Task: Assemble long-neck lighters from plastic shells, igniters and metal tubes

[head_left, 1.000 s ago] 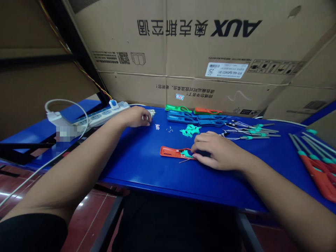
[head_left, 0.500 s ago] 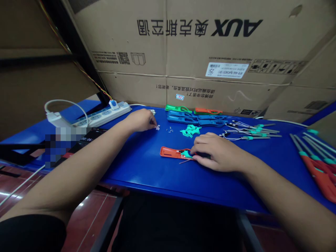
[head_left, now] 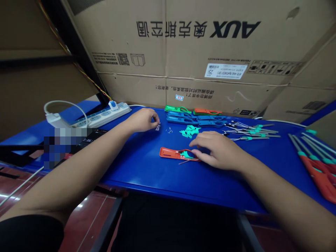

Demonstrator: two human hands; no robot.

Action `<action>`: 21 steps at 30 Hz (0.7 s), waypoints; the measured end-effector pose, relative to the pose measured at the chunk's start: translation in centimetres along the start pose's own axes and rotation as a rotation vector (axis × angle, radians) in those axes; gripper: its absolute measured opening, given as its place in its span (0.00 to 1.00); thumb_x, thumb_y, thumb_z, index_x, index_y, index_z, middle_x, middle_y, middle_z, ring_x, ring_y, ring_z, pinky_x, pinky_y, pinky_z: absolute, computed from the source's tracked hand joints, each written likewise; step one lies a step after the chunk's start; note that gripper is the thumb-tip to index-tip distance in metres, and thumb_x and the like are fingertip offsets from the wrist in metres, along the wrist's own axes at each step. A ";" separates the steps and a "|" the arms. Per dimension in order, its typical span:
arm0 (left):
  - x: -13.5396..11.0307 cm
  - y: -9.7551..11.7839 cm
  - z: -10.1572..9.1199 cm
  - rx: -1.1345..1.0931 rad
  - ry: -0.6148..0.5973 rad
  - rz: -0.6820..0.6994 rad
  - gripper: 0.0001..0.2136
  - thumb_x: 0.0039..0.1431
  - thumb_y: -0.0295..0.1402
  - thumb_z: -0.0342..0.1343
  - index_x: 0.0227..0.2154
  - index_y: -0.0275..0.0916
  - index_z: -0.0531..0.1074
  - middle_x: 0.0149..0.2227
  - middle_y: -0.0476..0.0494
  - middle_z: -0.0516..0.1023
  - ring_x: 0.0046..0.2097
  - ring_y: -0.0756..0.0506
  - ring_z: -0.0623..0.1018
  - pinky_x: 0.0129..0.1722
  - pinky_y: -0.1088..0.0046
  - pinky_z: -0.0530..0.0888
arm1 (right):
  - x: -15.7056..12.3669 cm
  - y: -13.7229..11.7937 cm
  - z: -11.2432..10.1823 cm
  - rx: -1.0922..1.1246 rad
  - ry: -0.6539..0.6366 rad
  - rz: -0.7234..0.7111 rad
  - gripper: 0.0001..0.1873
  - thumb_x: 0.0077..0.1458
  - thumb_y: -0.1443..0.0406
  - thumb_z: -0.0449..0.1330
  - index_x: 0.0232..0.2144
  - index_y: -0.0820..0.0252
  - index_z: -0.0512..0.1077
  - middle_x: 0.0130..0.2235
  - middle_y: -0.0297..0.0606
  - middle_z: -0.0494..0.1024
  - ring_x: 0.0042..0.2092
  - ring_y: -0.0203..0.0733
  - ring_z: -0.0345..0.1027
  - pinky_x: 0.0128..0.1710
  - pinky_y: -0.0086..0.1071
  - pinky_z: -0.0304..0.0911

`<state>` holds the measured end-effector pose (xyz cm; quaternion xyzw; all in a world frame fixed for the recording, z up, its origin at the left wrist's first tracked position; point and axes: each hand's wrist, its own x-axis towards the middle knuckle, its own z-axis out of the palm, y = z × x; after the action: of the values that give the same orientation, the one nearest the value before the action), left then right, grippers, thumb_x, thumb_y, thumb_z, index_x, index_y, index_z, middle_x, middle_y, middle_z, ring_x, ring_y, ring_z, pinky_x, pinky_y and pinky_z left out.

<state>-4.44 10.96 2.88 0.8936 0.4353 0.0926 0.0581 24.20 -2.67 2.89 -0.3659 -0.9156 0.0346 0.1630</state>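
My left hand [head_left: 145, 120] pinches thumb and fingertips together just above a small pile of tiny pale metal parts [head_left: 157, 128]. Whatever sits between those fingertips is too small to name. An orange lighter half-shell [head_left: 169, 153] lies hollow side up at the table's middle, with a light-green trigger [head_left: 186, 154] and thin wires inside it. Over the shell's right end is my right hand [head_left: 214, 150], its thumb and fingers apart with nothing between them. The thumb covers that end, and I cannot tell whether it touches. A thin rod [head_left: 185, 161] shows along the shell's near edge.
Thin loose pins [head_left: 169, 130] and a heap of light-green triggers [head_left: 189, 131] lie beyond the shell. Behind them are blue half-shells [head_left: 181, 119]. Wired metal tubes [head_left: 262, 131] and red-orange lighters [head_left: 315, 171] lie to the right; a power strip [head_left: 105, 114] is left.
My right hand has loosened on the orange half-shell, its fingers lifting and parting. My left hand has shifted slightly right, still pinched beside the tiny parts.
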 end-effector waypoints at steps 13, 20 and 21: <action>-2.9 8.7 1.5 -1.133 -0.413 0.135 0.12 0.57 0.40 0.62 0.33 0.35 0.72 0.29 0.50 0.73 0.33 0.51 0.70 0.37 0.72 0.67 | 0.3 -1.6 1.5 -0.138 0.346 -0.074 0.10 0.65 0.64 0.55 0.41 0.59 0.76 0.38 0.37 0.82 0.37 0.39 0.75 0.36 0.32 0.66; -3.0 8.3 2.0 -1.099 -0.457 0.059 0.15 0.57 0.43 0.61 0.34 0.34 0.74 0.31 0.47 0.77 0.32 0.51 0.73 0.36 0.73 0.69 | 0.3 -1.9 1.7 -0.366 0.231 -0.173 0.14 0.66 0.66 0.51 0.40 0.62 0.78 0.37 0.40 0.83 0.35 0.41 0.75 0.31 0.34 0.62; -2.9 8.0 1.7 -1.023 -0.453 0.081 0.15 0.58 0.44 0.59 0.35 0.35 0.75 0.31 0.47 0.78 0.32 0.50 0.74 0.36 0.73 0.69 | 0.3 -2.0 1.7 -0.373 0.219 -0.180 0.14 0.66 0.66 0.51 0.39 0.63 0.78 0.37 0.40 0.82 0.34 0.41 0.74 0.31 0.35 0.62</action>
<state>0.32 3.73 2.33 0.7652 0.2770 0.1000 0.5725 22.20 -3.82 1.72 -0.3080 -0.9119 -0.1899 0.1936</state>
